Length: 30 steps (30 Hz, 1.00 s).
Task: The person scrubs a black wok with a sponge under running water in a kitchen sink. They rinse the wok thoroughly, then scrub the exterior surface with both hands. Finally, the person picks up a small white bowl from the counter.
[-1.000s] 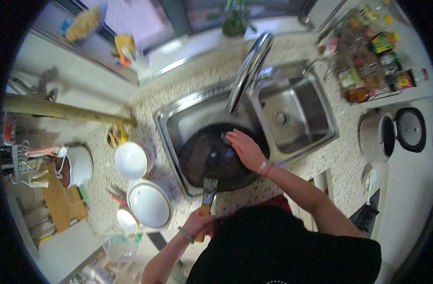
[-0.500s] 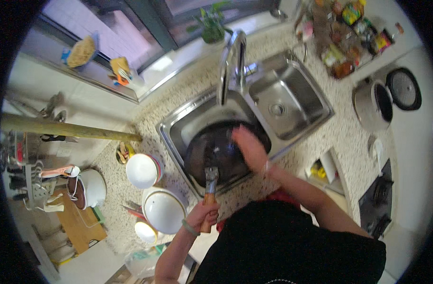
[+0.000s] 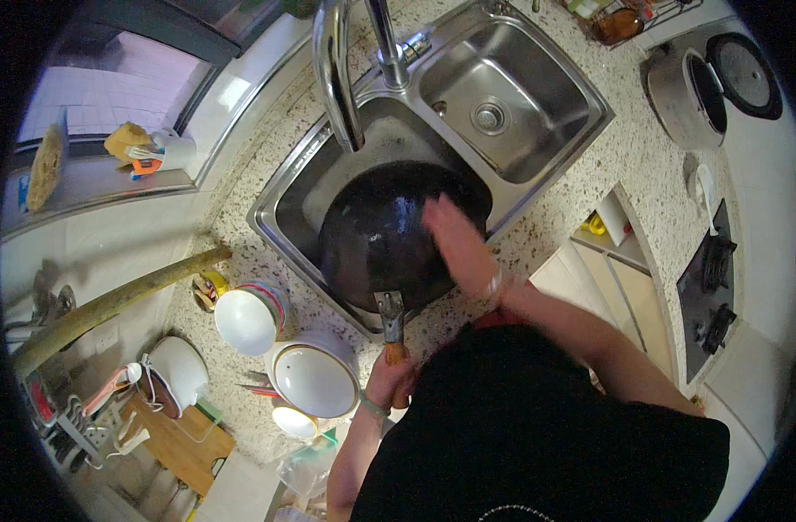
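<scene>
A pale speckled bench (image 3: 624, 157) is spreading across the scene and carrying a steel double sink (image 3: 546, 113). In the sink's left basin a dark round pan (image 3: 354, 235) is resting, filling most of the near part, with its handle pointing toward the near side. A curved faucet (image 3: 332, 78) is rising at the far side and hanging its spout over that basin. At the far right a silver pot (image 3: 674, 97) is standing with its dark lid (image 3: 744, 74) open. A wide white bowl (image 3: 315, 381) is sitting left of the pan, just beside a stack of white bowls (image 3: 244, 320). The right hand (image 3: 463, 248) is lying over the pan's right part; motion is blurring its fingers, so I cannot tell whether they are gripping anything or touching the surface. The left hand (image 3: 389, 383) is keeping its fingers closed around the wooden handle (image 3: 396, 352), just nearer than the metal bracket (image 3: 391, 315) that is joining it to the pan.
</scene>
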Each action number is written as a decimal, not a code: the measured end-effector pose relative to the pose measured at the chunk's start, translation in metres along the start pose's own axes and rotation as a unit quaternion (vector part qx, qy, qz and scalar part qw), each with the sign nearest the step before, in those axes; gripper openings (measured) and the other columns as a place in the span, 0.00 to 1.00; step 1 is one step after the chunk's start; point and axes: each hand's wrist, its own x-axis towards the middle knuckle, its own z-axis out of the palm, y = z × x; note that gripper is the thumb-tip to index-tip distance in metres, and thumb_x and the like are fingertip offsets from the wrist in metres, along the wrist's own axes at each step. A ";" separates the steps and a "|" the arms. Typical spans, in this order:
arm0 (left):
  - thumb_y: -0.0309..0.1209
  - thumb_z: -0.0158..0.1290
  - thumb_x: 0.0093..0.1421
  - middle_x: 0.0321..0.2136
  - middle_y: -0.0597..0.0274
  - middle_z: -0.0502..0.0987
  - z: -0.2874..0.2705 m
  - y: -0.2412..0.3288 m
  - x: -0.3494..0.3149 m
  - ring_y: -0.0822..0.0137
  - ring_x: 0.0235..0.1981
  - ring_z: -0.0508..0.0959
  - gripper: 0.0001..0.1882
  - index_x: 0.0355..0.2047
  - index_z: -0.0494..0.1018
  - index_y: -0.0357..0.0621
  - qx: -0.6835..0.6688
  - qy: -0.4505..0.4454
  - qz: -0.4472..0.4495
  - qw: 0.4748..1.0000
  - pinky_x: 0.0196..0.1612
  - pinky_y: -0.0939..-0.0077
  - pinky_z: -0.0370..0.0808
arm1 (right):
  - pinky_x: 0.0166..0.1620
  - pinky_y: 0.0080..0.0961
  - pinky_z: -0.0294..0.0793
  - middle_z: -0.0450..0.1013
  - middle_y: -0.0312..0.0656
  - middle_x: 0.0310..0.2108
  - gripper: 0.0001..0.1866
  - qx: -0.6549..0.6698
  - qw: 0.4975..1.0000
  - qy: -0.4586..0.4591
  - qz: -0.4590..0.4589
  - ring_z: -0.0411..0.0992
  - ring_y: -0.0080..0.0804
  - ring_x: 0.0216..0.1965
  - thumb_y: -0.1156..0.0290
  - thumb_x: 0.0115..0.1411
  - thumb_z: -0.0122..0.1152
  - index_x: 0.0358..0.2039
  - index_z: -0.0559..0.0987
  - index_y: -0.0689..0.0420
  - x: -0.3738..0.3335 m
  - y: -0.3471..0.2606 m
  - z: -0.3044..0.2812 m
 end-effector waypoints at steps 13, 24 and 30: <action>0.26 0.54 0.54 0.16 0.65 0.66 -0.016 -0.011 0.021 0.72 0.11 0.66 0.10 0.31 0.62 0.45 0.013 0.003 0.007 1.000 0.13 0.78 0.65 | 0.65 0.38 0.49 0.56 0.59 0.60 0.23 0.041 0.995 0.002 0.088 0.50 0.53 0.63 0.70 0.65 0.38 0.56 0.61 0.70 -0.030 -0.015 -0.002; 0.27 0.55 0.54 0.14 0.66 0.66 -0.021 -0.002 0.020 0.72 0.11 0.66 0.10 0.29 0.63 0.44 0.030 0.018 -0.004 0.999 0.13 0.78 0.65 | 0.63 0.38 0.51 0.53 0.56 0.61 0.23 0.086 0.970 0.034 0.225 0.52 0.52 0.62 0.67 0.67 0.34 0.59 0.59 0.67 -0.011 0.054 0.039; 0.27 0.55 0.54 0.12 0.65 0.64 -0.018 -0.003 0.024 0.72 0.08 0.64 0.10 0.28 0.62 0.44 -0.007 0.001 -0.012 1.000 0.12 0.77 0.63 | 0.63 0.38 0.50 0.53 0.57 0.61 0.23 0.115 0.960 0.053 0.248 0.51 0.53 0.63 0.67 0.67 0.34 0.58 0.59 0.67 -0.001 0.044 0.034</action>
